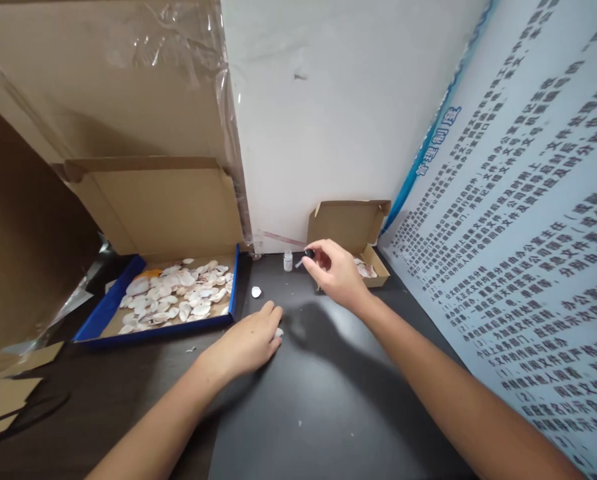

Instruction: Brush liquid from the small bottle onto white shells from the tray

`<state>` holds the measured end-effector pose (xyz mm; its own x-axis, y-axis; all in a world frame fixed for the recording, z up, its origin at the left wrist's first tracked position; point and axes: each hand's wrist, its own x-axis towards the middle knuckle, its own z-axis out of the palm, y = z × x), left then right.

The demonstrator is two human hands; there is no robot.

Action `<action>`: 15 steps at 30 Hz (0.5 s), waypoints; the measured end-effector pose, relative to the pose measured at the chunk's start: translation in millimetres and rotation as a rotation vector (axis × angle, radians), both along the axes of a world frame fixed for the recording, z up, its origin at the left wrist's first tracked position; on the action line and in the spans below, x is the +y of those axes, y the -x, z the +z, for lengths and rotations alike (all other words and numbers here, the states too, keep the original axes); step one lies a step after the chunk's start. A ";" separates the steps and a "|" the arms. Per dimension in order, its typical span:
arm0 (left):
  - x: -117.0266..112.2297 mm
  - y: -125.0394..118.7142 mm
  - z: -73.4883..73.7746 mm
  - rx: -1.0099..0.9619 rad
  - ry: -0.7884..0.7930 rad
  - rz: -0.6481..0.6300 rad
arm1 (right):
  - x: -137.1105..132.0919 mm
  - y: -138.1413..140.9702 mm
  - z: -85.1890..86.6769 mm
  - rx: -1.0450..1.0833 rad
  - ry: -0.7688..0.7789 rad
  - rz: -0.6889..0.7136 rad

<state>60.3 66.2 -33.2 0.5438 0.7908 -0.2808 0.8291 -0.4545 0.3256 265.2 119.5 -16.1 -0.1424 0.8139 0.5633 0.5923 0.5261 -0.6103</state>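
My arms (423, 353) reach over the bench (298, 393): left hand (252, 339) nearly closed round a shell (279, 332), right hand (335, 272) pinching a black cap (309, 253) near the bottle (288, 262) by the bench's back edge.

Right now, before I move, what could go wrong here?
The bottle looks uncapped and stands close to the right hand, so a knock might tip it. The brush in that hand, out over the mat, could drip. The loose shell lies just beyond the left hand, where the fingers might nudge it.
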 end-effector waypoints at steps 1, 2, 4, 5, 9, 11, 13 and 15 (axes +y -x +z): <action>0.1 -0.2 -0.4 0.013 -0.007 -0.007 | -11.4 -3.2 -5.7 0.055 0.038 0.005; 0.9 -0.7 -0.9 0.024 -0.011 -0.015 | -22.0 -6.0 -12.4 0.103 0.086 0.008; 3.2 -1.2 -1.9 0.029 -0.005 -0.026 | -38.7 -10.8 -26.3 0.190 0.194 0.000; 4.2 -0.6 -2.1 0.022 0.001 -0.027 | -44.2 -12.5 -32.5 0.232 0.230 0.003; 4.0 8.5 0.2 -0.048 0.026 0.012 | -48.8 -17.4 -47.1 0.297 0.292 0.017; 2.4 14.1 2.6 -0.060 0.042 0.046 | -46.7 -18.8 -49.3 0.268 0.300 0.015; 1.0 17.5 4.1 -0.049 0.064 0.061 | -45.9 -19.7 -50.0 0.225 0.302 0.014; 0.6 17.9 3.5 -0.036 0.073 0.057 | -47.5 -20.0 -49.7 0.179 0.286 0.019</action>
<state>42.4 66.8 -29.6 0.5090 0.7993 -0.3194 0.8402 -0.3808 0.3861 285.2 72.0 -65.8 -0.0783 0.9407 0.3301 0.4543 0.3284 -0.8281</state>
